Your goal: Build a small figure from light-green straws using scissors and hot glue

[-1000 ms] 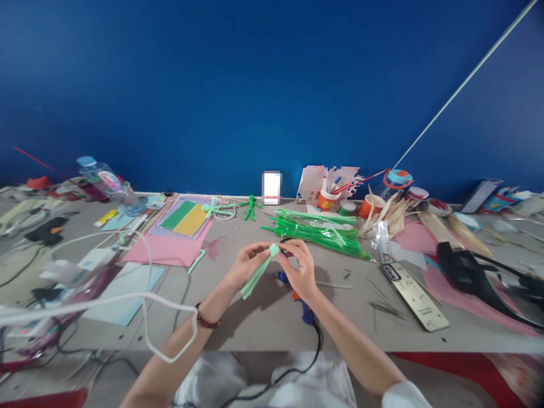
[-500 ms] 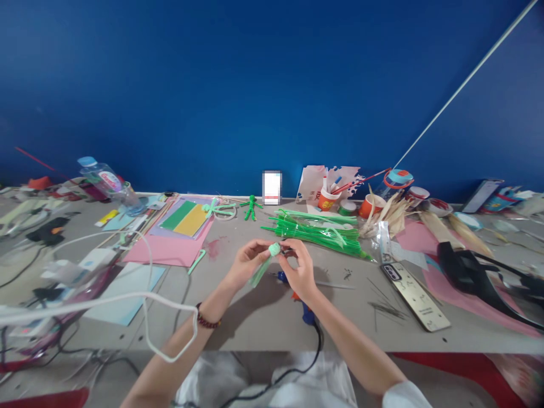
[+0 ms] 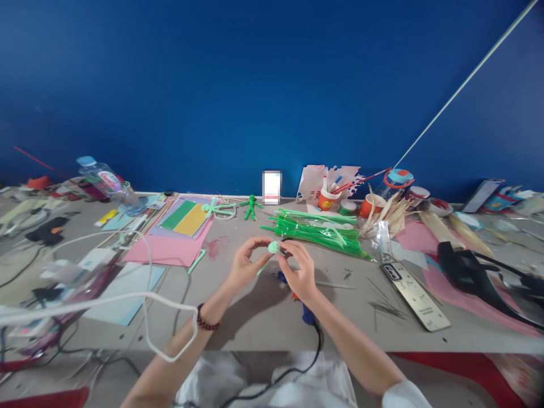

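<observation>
Between my two hands is a pale mint-green pipe cleaner coil (image 3: 274, 247), wound into a small round ball. My left hand (image 3: 247, 263) pinches its left side with thumb and fingertips. The fingertips of my right hand (image 3: 300, 265) grip it from the right. A short pale green tail shows just below the left thumb; the rest of it is hidden by the hand. Under my right hand lies a blue glue gun (image 3: 308, 313), partly covered by the wrist. Beyond the hands, a bundle of bright green pipe cleaners (image 3: 317, 232) lies in clear wrapping.
A small green pipe-cleaner figure (image 3: 251, 208) stands near the wall. Coloured sheets (image 3: 165, 249) and scissors (image 3: 225, 212) lie to the left. A white cable (image 3: 127, 297) loops across the left foreground. At right are a phone (image 3: 415, 297), dark thin wires (image 3: 387, 309) and a paper cup (image 3: 371, 206).
The coil has turned between my fingers, and its hanging pale green strands have swung mostly out of sight behind my left hand. Both hands stay in nearly the same place.
</observation>
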The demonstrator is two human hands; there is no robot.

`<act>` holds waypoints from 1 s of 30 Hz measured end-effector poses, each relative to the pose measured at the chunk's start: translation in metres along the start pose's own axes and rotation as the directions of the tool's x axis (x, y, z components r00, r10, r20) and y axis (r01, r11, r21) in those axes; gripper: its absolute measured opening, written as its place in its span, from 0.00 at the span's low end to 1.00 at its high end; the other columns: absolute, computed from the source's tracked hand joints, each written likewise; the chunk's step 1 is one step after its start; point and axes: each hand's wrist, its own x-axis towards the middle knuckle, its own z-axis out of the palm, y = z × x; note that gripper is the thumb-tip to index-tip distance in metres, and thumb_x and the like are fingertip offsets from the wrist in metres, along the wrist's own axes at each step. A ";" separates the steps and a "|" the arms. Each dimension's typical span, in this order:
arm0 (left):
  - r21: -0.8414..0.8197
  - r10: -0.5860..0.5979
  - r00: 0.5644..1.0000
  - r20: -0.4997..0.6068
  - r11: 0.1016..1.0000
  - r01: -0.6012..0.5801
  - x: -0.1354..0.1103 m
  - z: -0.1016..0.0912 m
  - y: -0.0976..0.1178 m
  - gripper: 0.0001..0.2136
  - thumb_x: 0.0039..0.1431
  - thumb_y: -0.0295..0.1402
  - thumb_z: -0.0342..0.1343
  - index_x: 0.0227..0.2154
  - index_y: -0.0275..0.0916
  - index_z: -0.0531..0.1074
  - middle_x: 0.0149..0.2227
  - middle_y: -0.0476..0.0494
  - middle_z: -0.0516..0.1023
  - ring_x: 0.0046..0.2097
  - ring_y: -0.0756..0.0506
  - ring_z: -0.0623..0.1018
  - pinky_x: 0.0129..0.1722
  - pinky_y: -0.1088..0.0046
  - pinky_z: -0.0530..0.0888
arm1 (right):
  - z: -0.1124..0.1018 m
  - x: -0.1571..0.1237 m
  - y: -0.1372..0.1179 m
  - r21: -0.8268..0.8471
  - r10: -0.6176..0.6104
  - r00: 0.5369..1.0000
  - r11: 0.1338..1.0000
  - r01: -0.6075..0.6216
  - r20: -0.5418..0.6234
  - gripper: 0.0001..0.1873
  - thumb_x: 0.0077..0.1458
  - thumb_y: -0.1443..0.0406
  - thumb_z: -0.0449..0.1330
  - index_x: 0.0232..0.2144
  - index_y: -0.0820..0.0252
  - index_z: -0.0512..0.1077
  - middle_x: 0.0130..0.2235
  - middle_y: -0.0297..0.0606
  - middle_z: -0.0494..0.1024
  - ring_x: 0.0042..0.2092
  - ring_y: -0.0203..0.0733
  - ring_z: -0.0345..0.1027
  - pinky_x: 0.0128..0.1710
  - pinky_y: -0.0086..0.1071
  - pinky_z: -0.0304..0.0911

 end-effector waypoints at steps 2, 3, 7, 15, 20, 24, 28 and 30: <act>-0.015 -0.008 1.000 0.003 1.000 0.008 -0.001 0.001 0.001 0.12 0.50 0.33 0.60 0.39 0.39 0.72 0.39 0.42 0.77 0.42 0.45 0.75 0.45 0.66 0.71 | 0.000 -0.001 0.001 -0.025 -0.022 1.000 0.999 0.022 0.013 0.17 0.54 0.70 0.56 0.46 0.52 0.70 0.41 0.42 0.73 0.41 0.41 0.68 0.34 0.33 0.69; -0.022 -0.008 1.000 0.007 1.000 0.008 -0.001 0.001 0.002 0.12 0.50 0.33 0.60 0.39 0.39 0.72 0.39 0.42 0.76 0.41 0.45 0.76 0.44 0.66 0.72 | 0.000 -0.002 0.002 -0.043 -0.037 0.999 0.998 0.037 0.016 0.18 0.54 0.70 0.56 0.47 0.52 0.70 0.41 0.42 0.73 0.41 0.41 0.68 0.35 0.33 0.69; -0.005 0.018 1.000 -0.002 1.000 -0.018 -0.001 0.003 0.010 0.11 0.50 0.31 0.60 0.38 0.40 0.72 0.38 0.43 0.75 0.39 0.47 0.74 0.41 0.70 0.71 | -0.001 -0.004 0.006 -0.158 -0.128 0.991 0.979 0.131 0.028 0.20 0.54 0.70 0.56 0.49 0.49 0.69 0.41 0.41 0.74 0.42 0.43 0.69 0.41 0.39 0.68; 0.078 0.074 0.996 -0.051 0.994 -0.070 -0.002 0.005 0.014 0.07 0.49 0.32 0.59 0.33 0.41 0.76 0.34 0.43 0.74 0.35 0.47 0.72 0.38 0.71 0.69 | -0.005 -0.003 0.010 -0.315 -0.214 0.969 0.917 0.244 0.126 0.18 0.55 0.68 0.57 0.48 0.51 0.69 0.40 0.42 0.76 0.41 0.46 0.69 0.41 0.41 0.67; 0.095 0.082 0.995 -0.048 0.993 -0.077 -0.003 0.005 0.011 0.08 0.48 0.32 0.61 0.33 0.42 0.77 0.35 0.42 0.75 0.36 0.46 0.73 0.40 0.69 0.69 | -0.004 -0.004 0.008 -0.319 -0.294 0.949 0.894 0.316 0.115 0.18 0.52 0.72 0.58 0.46 0.52 0.70 0.38 0.41 0.77 0.41 0.44 0.69 0.41 0.39 0.67; 0.118 0.092 0.994 -0.057 0.989 -0.085 -0.001 0.004 0.011 0.08 0.48 0.31 0.60 0.34 0.41 0.76 0.35 0.42 0.75 0.36 0.46 0.73 0.39 0.70 0.69 | -0.001 -0.009 0.007 -0.300 -0.348 0.927 0.877 0.374 0.139 0.15 0.51 0.71 0.60 0.42 0.52 0.72 0.37 0.39 0.77 0.40 0.42 0.70 0.41 0.37 0.68; 0.161 0.061 0.991 -0.118 0.986 -0.042 0.001 0.003 0.007 0.08 0.48 0.32 0.60 0.34 0.41 0.76 0.33 0.45 0.74 0.32 0.48 0.71 0.37 0.71 0.68 | 0.001 -0.016 0.008 -0.225 -0.340 0.914 0.894 0.387 0.221 0.07 0.53 0.68 0.59 0.35 0.51 0.73 0.36 0.37 0.78 0.39 0.41 0.72 0.39 0.36 0.68; 0.088 -0.041 0.988 -0.148 0.995 0.054 0.002 0.002 0.004 0.10 0.48 0.33 0.61 0.35 0.41 0.75 0.32 0.45 0.75 0.32 0.49 0.72 0.36 0.72 0.69 | 0.001 -0.018 0.008 -0.181 -0.323 0.918 0.912 0.367 0.231 0.06 0.53 0.67 0.59 0.34 0.50 0.73 0.36 0.37 0.78 0.38 0.41 0.72 0.38 0.36 0.69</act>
